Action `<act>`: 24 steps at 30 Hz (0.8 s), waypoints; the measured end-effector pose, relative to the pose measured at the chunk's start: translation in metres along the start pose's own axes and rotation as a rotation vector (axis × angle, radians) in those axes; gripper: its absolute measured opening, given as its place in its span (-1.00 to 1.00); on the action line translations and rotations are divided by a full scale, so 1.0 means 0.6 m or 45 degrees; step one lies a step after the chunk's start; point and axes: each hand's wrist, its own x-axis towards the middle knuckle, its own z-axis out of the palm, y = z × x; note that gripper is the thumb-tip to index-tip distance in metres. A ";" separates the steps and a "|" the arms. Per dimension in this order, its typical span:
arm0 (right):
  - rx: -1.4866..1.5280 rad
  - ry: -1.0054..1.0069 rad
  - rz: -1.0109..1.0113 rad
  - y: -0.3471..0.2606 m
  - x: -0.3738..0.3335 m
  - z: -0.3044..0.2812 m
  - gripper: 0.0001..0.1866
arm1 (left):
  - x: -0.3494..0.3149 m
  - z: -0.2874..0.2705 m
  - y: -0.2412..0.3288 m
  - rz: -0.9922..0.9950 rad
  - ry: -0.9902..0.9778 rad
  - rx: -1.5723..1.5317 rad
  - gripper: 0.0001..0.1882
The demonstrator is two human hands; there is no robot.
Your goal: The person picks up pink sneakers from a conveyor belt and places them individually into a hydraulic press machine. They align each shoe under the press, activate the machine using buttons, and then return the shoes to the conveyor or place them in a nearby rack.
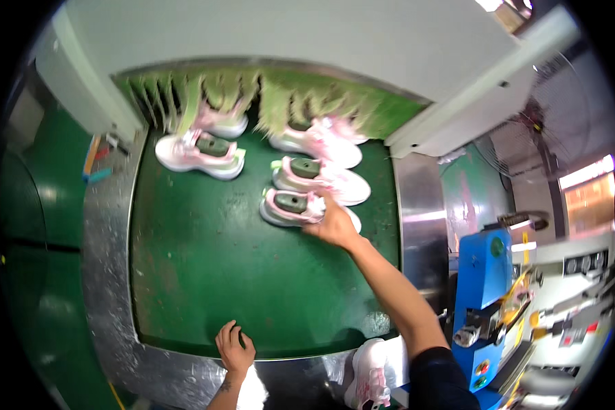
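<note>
Before me the green worktop [205, 273] runs to a fringed green curtain [396, 117]. On its right side sits a white lace-up sneaker [301, 216] with pink trim, any markings too blurred to read. My right grip [331, 222] closes on its forefoot; my left grip [236, 347] is open, fingers loosely curled. A dark green insert [290, 201] fills the sneaker's opening.

Pink-and-white shoes [328, 180]; green work surface [253, 287]; yellow-green fringe [275, 102]; blue machine [480, 277]
</note>
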 end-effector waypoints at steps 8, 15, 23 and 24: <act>-0.166 0.149 0.461 -0.052 -0.090 0.094 -0.29 | -0.004 -0.005 -0.030 0.005 0.056 -0.013 -0.85; 0.597 -0.241 0.282 -0.208 -0.475 -0.046 -0.23 | 0.048 -0.073 0.093 -0.662 -1.091 -1.571 -0.58; 0.582 0.545 -0.181 -0.280 -0.686 -0.174 -0.13 | -0.020 -0.272 0.383 -0.115 -1.681 -2.129 -0.40; 1.111 0.562 -0.140 -0.275 -0.730 -0.126 -0.06 | -0.047 -0.265 0.399 -0.023 -1.724 -2.191 -0.41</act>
